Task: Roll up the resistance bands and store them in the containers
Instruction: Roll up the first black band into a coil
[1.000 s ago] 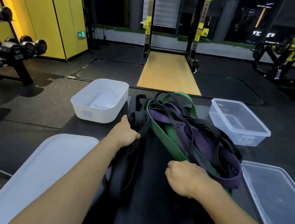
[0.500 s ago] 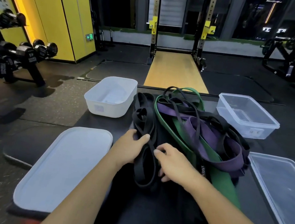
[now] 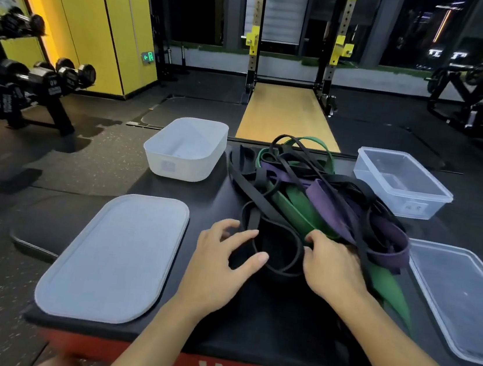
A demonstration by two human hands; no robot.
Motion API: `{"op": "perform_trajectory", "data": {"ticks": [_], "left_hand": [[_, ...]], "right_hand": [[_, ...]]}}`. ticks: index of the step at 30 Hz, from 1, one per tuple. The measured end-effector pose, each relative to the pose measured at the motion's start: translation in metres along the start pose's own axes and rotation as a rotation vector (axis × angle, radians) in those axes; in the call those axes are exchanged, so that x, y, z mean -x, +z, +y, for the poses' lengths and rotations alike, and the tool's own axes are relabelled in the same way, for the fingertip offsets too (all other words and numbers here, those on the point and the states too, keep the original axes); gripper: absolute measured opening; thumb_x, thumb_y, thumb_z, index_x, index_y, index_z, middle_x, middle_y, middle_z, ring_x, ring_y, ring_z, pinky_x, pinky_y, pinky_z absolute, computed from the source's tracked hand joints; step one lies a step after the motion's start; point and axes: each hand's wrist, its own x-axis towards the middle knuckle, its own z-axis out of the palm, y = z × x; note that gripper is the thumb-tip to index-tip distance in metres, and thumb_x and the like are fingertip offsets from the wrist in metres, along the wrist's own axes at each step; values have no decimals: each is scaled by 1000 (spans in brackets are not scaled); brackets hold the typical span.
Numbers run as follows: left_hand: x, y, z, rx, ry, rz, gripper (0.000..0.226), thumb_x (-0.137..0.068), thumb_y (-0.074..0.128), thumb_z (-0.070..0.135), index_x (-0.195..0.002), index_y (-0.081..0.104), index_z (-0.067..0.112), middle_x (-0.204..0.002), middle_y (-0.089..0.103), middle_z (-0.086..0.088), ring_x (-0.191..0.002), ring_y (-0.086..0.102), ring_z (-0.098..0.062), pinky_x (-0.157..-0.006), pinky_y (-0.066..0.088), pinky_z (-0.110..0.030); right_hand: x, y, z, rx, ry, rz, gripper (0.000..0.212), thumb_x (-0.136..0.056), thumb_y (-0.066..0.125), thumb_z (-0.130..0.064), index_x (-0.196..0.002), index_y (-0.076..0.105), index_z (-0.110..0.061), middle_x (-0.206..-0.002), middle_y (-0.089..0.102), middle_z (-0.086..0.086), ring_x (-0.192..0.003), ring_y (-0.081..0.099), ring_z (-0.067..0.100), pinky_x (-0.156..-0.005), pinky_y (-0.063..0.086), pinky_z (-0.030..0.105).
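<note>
first, pull only black band [image 3: 281,270] slow out of tangled pile [image 3: 338,203] on counter [image 3: 247,320], then roll tight. left hand [image 3: 217,268]: fingers apart, beside band. right hand [image 3: 333,270]: fingers curled at pile edge, cannot tell if gripping.

— How do the resistance bands [image 3: 309,188] lie?

— In one loose tangle in the middle of the worktop, all unrolled. A wide green band [image 3: 300,213] runs lengthwise through the heap, with its far end arched up. A wide purple band [image 3: 332,203] lies over it, slanting towards the right. Thin black strips loop across both.

— And the nearest one?

— A black band [image 3: 252,195] at the heap's left side. It slants towards the near edge and ends in an open loop, flat on the worktop.

— The containers?

— Both stand upright and uncovered at the far side. The white container [image 3: 180,172] is just left of the heap, the clear container [image 3: 396,203] just right of it.
</note>
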Motion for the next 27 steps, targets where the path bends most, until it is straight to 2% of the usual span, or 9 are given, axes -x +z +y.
{"op": "perform_trajectory", "data": {"ticks": [3,7,11,14,17,18,20,23,27], "left_hand": [[-2,3,-4,-109,5,-22,82,-85,58,78,-156,27,52,-152,38,27,-138,36,2,-114,35,-31],[-1,3,-5,-103,-31,0,72,-84,54,79,-145,52,42,-139,51,27,-131,48,1,-112,43,-37],[-2,2,-2,-171,6,-34,56,-94,56,65,-146,53,44,-137,49,26,-130,44,-1,-113,34,-30],[-4,4,2,-257,-18,-33,47,-100,46,57,-145,53,45,-133,48,21,-131,39,-5,-108,26,-24],[-2,4,2,-287,-20,-35,46,-97,48,56,-141,57,45,-120,48,19,-122,42,-7,-102,31,-22],[-2,4,1,-262,-25,-34,46,-95,53,54,-140,58,45,-115,48,20,-118,44,-7,-101,35,-23],[-1,2,0,-143,-64,-3,43,-91,65,49,-133,64,43,-108,46,21,-109,51,-5,-96,44,-23],[1,-5,2,145,-114,106,26,-89,79,28,-113,75,35,-104,51,13,-101,61,2,-93,48,-14],[5,-11,7,313,-127,232,35,-84,71,-4,-100,74,26,-108,50,5,-88,65,-3,-83,52,-14]], "right_hand": [[4,4,10,-56,-11,28,33,-101,50,-24,-134,56,-24,-110,73,9,-108,64,36,-84,48,42],[10,8,0,-286,-10,-28,40,-103,44,-25,-142,56,-28,-132,67,0,-123,60,29,-99,49,40],[16,8,-18,-474,-4,-69,44,-103,36,-19,-140,60,-26,-141,63,0,-130,55,25,-108,44,41],[24,14,-35,-567,-21,-76,38,-106,35,-21,-123,69,-25,-123,71,1,-119,59,24,-104,44,41],[31,22,-39,-642,-4,4,49,-108,33,-47,-80,64,-22,-85,70,-4,-96,61,24,-97,44,44],[32,24,-36,-671,-11,39,51,-103,37,-58,-76,60,-22,-76,65,-3,-87,61,20,-90,46,43],[31,29,-30,-676,-46,65,32,-93,56,-64,-95,63,-33,-79,62,-6,-81,60,11,-81,50,36],[29,30,-19,-661,-57,127,42,-90,72,-34,-128,55,-34,-92,60,-9,-81,59,7,-81,50,30],[27,31,-8,-701,-99,228,35,-95,61,-10,-120,62,-33,-104,59,-9,-89,59,7,-84,43,14]]}}
